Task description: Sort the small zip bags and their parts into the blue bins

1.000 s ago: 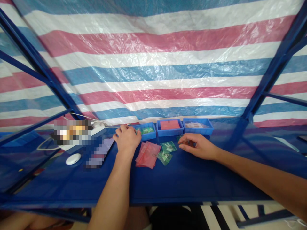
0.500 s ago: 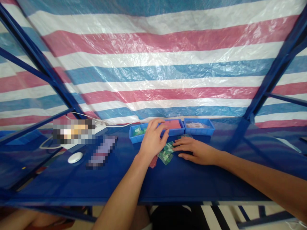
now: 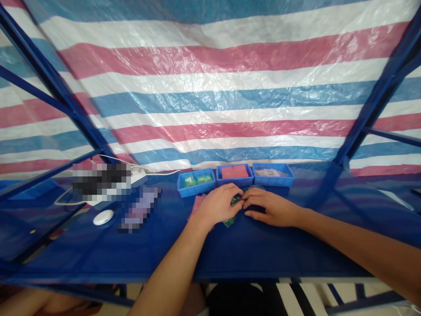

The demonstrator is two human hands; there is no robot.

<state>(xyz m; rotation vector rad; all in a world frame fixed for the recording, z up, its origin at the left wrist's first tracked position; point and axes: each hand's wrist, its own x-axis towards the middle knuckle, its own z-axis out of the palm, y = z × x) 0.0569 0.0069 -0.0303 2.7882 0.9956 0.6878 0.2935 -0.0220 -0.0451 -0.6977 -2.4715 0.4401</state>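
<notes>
My left hand (image 3: 219, 204) reaches over small green plastic packets (image 3: 230, 220) on the blue table. Its fingers are curved and its thumb stands apart, with packet showing through the gap. Just to the right, my right hand (image 3: 270, 207) rests low with fingers and thumb spread, its fingertips close to the left ones at the packets. Pink packets (image 3: 197, 202) lie partly under my left hand and wrist. Both hands cover much of the pile.
Behind the hands stand three blue bins: one with green packets (image 3: 180, 189), one with pink pieces (image 3: 251, 180), one with pale packets (image 3: 276, 180). Leftward are a white oval object (image 3: 103, 217), a blurred-out flat item (image 3: 140, 208) and a power strip (image 3: 138, 176). Another person's arm (image 3: 33, 300) shows lower left.
My left hand has come down and toward me from in front of the bins onto the green packets, uncovering the left and middle bins. My right hand has hardly moved.
</notes>
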